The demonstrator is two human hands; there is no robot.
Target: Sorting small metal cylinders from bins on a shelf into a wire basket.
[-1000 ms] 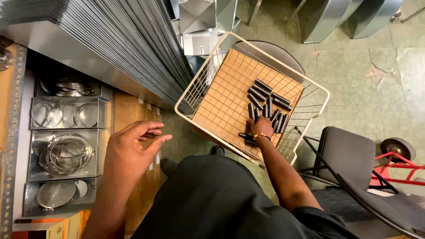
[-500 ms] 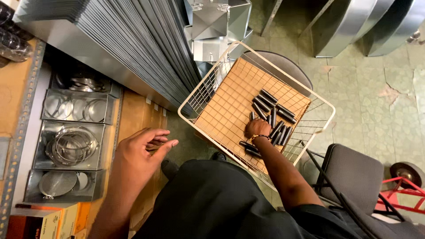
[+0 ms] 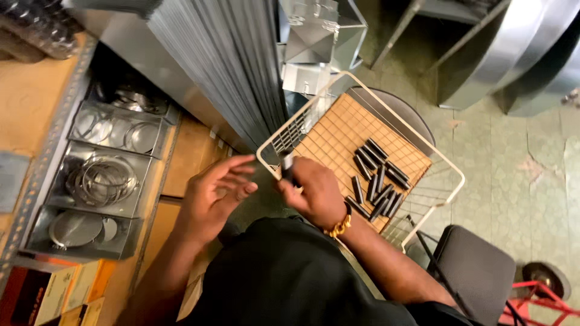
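- Right hand (image 3: 314,192): closed on one dark rod (image 3: 288,169), near left edge of wire basket (image 3: 450,172).
- Left hand (image 3: 211,199): open, empty, fingers spread, just left.
- More dark rods (image 3: 377,181) lying inside basket.

Dim, warm indoor light with soft shadows, glare on metal sheets, slight motion blur, wide-angle edge distortion.

Right hand (image 3: 314,193) holds a dark rod (image 3: 289,170) beside the wire basket (image 3: 450,172).
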